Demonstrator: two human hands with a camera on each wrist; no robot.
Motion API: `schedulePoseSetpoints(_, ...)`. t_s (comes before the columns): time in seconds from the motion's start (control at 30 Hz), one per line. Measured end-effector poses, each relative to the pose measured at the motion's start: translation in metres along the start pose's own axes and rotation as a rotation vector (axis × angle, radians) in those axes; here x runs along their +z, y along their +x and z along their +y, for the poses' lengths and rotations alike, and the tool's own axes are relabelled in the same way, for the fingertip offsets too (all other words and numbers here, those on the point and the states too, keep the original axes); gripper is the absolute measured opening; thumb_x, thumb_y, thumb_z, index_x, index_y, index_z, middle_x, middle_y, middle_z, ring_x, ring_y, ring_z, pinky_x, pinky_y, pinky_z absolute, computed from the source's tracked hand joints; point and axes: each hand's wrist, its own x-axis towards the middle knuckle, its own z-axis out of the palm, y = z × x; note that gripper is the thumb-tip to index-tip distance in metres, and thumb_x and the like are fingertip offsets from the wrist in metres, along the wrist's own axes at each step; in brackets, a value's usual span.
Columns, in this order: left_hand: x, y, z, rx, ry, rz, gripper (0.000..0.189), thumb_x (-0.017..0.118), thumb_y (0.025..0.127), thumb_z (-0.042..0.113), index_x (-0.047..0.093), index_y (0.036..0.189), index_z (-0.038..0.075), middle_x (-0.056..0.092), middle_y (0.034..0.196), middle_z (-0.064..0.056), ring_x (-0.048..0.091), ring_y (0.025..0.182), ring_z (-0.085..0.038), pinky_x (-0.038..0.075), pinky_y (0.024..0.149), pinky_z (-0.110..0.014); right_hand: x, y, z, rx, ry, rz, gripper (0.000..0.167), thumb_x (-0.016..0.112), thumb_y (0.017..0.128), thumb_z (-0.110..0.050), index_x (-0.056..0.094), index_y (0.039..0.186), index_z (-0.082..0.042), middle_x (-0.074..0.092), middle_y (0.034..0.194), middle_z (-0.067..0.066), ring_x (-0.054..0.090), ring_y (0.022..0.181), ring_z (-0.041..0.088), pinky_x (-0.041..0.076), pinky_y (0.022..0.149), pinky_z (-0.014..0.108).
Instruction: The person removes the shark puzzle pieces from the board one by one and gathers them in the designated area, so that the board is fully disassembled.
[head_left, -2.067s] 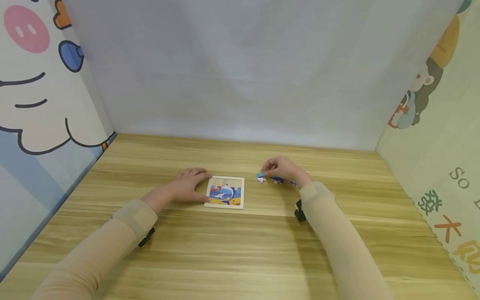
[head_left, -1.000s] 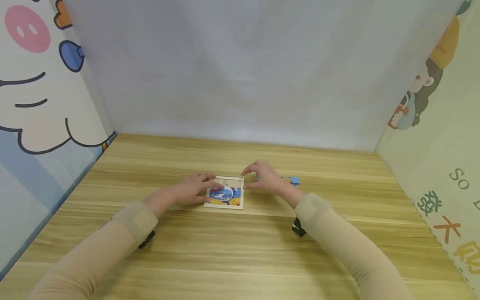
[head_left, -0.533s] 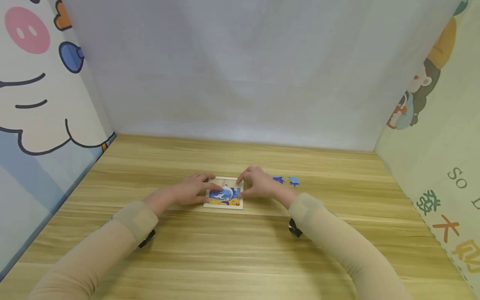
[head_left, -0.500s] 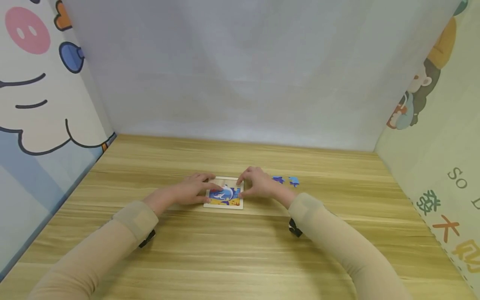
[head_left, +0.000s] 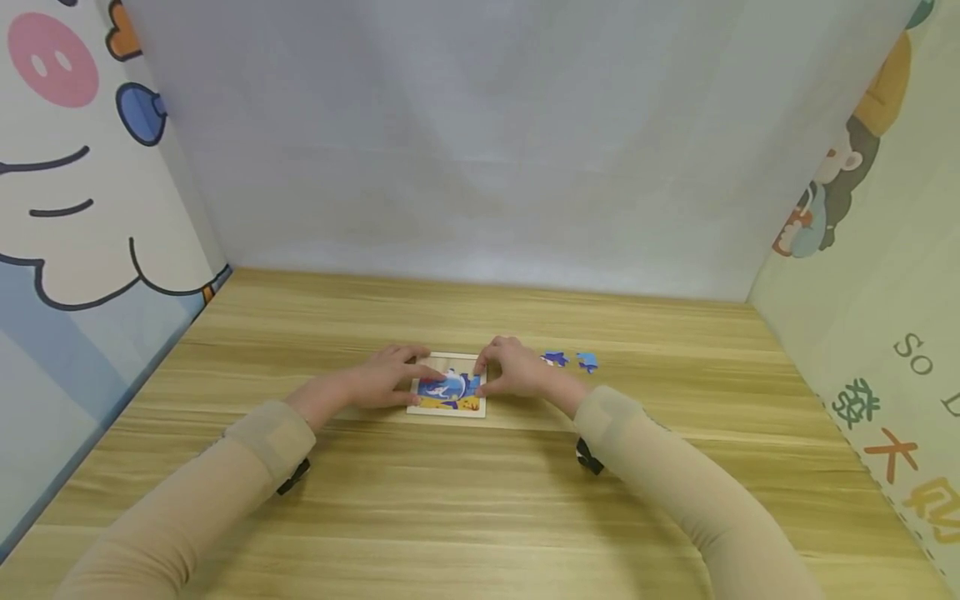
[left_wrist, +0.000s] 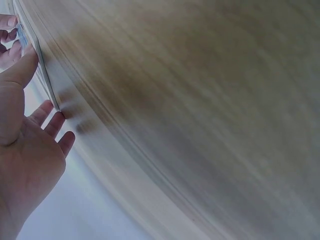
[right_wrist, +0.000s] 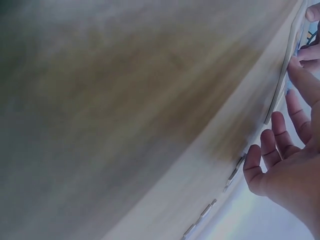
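A jigsaw puzzle board (head_left: 447, 413) with a pale frame lies flat on the table, its sea picture filling the lower part and bare wood showing at the top. My left hand (head_left: 382, 379) rests across its left side, thumb at the near corner and one finger reaching onto the picture. At the right side, my right hand (head_left: 517, 369) brings thumb and forefinger together around a small blue puzzle piece, mostly hidden by the fingers. In the right wrist view the right hand (right_wrist: 285, 145) is beside the board edge, its other fingers loosely bent.
Two loose puzzle pieces lie to the right of my right hand: a dark blue and white piece (head_left: 556, 358) and a light blue piece (head_left: 588, 362). The wood-grain table (head_left: 450, 508) meets a pale curtain (head_left: 480, 217) behind, with printed panels at both sides.
My right hand has moved left from the loose pieces to the board's right side, carrying the nearest piece. My left hand has laid a finger onto the picture. The last half second shows little movement.
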Motion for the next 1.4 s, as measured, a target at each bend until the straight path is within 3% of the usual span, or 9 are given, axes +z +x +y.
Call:
schedulePoseSetpoints(0.27,0.002,0.001,-0.002,-0.011,-0.012,-0.005,0.047,0.057,0.095,0.031,0.047,0.140,0.024,0.027,0.150,-0.020,0.027,0.135,-0.043,0.024,0.106,-0.064,0.001,0.001,0.002,-0.057,0.055,0.034,0.025,0.078,0.077,-0.026,0.063,0.094,-0.015,0.060,0.100,-0.001,0.052,0.099,0.018,0.042,0.094,0.036)
schedulePoseSetpoints(0.53,0.002,0.001,-0.002,-0.025,-0.022,-0.012,0.047,0.056,0.095,0.031,0.046,0.140,0.024,0.026,0.151,-0.021,0.025,0.136,-0.045,0.022,0.106,-0.064,0.000,0.003,0.004,-0.010,0.252,0.021,0.011,0.073,0.084,-0.017,0.065,0.091,-0.015,0.067,0.088,-0.004,0.061,0.085,0.011,0.050,0.083,0.028)
schedulePoseSetpoints(0.83,0.000,-0.001,-0.001,0.006,-0.034,0.010,0.046,0.056,0.095,0.031,0.047,0.139,0.022,0.029,0.148,-0.024,0.026,0.133,-0.049,0.023,0.103,-0.067,0.001,0.004,0.006,-0.013,0.332,0.021,0.011,0.069,0.086,-0.011,0.065,0.096,-0.013,0.068,0.090,0.002,0.063,0.086,0.013,0.052,0.079,0.028)
schedulePoseSetpoints(1.03,-0.001,-0.002,0.002,0.016,-0.043,0.016,0.045,0.056,0.095,0.032,0.048,0.139,0.022,0.029,0.148,-0.025,0.027,0.132,-0.050,0.024,0.102,-0.068,-0.009,-0.001,0.002,-0.035,0.317,0.025,0.011,0.067,0.088,-0.013,0.067,0.099,-0.014,0.068,0.093,0.000,0.062,0.090,0.013,0.050,0.084,0.030)
schedulePoseSetpoints(1.23,0.001,0.002,-0.001,-0.023,-0.038,-0.017,0.047,0.057,0.095,0.029,0.046,0.140,0.023,0.026,0.150,-0.022,0.025,0.135,-0.047,0.024,0.105,-0.066,-0.026,-0.008,0.004,-0.053,0.277,0.038,0.014,0.066,0.089,-0.018,0.068,0.102,-0.014,0.068,0.094,-0.002,0.059,0.089,0.013,0.048,0.079,0.029)
schedulePoseSetpoints(1.4,0.003,0.002,-0.003,-0.016,-0.016,-0.003,0.047,0.057,0.095,0.030,0.047,0.140,0.022,0.027,0.150,-0.022,0.024,0.136,-0.046,0.023,0.106,-0.064,-0.041,-0.018,0.008,-0.077,0.282,0.050,0.015,0.067,0.088,-0.018,0.067,0.102,-0.012,0.068,0.096,0.000,0.060,0.092,0.015,0.048,0.077,0.029)
